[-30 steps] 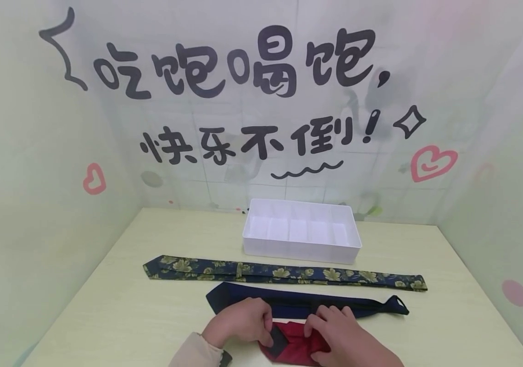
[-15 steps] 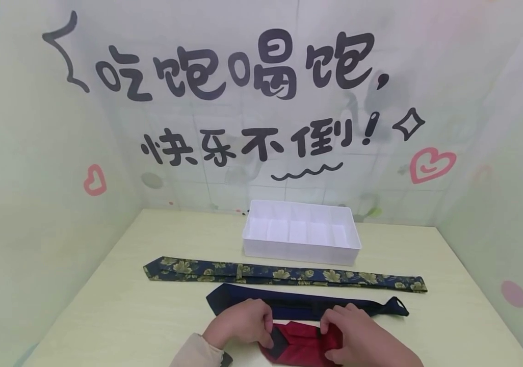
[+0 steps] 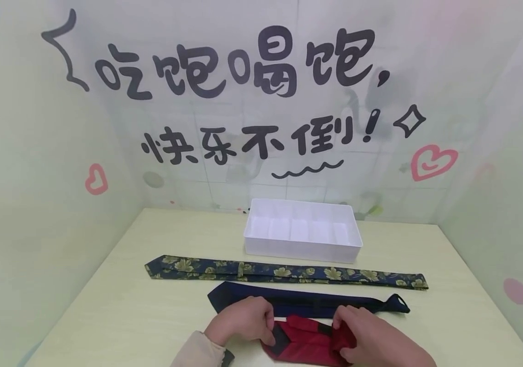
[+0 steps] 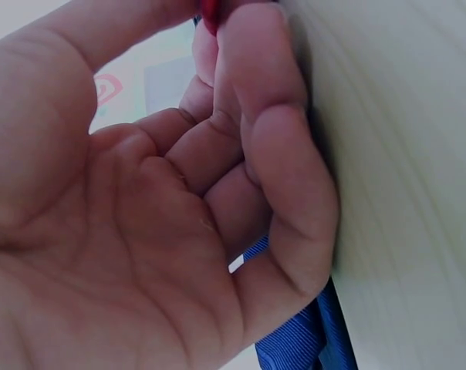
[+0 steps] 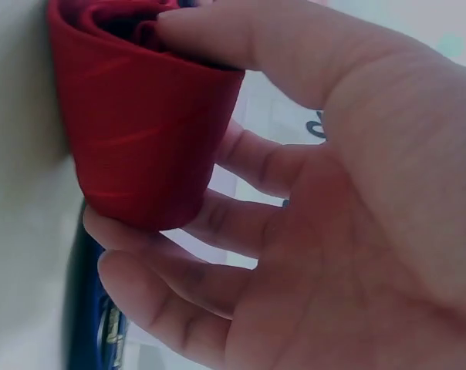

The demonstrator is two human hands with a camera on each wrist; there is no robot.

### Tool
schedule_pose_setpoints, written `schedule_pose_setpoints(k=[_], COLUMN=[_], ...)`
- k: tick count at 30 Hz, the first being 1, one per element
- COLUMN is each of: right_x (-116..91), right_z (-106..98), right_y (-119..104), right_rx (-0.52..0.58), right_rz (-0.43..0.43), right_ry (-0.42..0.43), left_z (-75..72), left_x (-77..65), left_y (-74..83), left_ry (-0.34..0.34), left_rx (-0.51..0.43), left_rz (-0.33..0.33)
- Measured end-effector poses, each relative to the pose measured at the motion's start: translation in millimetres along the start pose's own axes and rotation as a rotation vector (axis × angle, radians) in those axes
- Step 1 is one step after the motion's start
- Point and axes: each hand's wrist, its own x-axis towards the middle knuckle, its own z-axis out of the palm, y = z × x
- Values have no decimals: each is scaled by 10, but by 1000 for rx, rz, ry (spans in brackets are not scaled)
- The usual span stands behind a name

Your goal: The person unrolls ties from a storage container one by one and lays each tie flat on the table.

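A red necktie lies at the table's near edge, its dark-lined pointed end toward the left. My left hand pinches that end; in the left wrist view, only a sliver of red shows at the fingertips of the left hand. The tie's other end is rolled up, and my right hand grips the roll. In the right wrist view, the thumb of the right hand rests on the red roll, with fingers around its far side. Just beyond both hands, a navy necktie lies flat, partly covered by them.
A navy necktie with gold flowers stretches across the table behind the plain navy one. Farther back stands a white box with compartments. Printed sheets wall the table at the back and both sides.
My right hand has moved to the right with the rolled part of the red necktie, so more of the flat tie shows between the hands. The left hand stays nearly still.
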Motion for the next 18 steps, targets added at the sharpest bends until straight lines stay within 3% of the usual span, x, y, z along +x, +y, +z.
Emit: schedule_pose_setpoints(k=[9, 18], right_x=[-53, -67], right_z=[5, 11], right_y=[175, 180], right_rx=[109, 107], right_rz=[-137, -51], right_ry=[-51, -32], left_z=[-7, -16], left_x=[9, 7], left_y=[-11, 11], left_ry=[-6, 2], left_rx=[7, 20], left_rz=[-7, -13])
